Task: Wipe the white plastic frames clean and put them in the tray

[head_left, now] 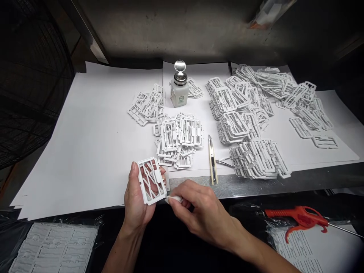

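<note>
My left hand (136, 197) is closed around the edges of a white plastic frame (155, 172), a flat rectangle with wavy bars across its opening. The frame tilts towards me above the front edge of the table. At its lower right corner, my right hand (199, 206) pinches a small white wad of cloth (174, 198). The wad is close to the frame's corner; whether it touches is hard to tell. Just beyond my hands lies a loose heap of similar white frames (182, 132).
A pump bottle (179, 89) with a raised metal lid stands behind the heap. Right of it lie a utility knife (212, 161), metal pliers (224, 162) and stacked frames (236, 125). A red air blow gun (301, 218) rests at right, and a tray of parts (54, 248) at lower left.
</note>
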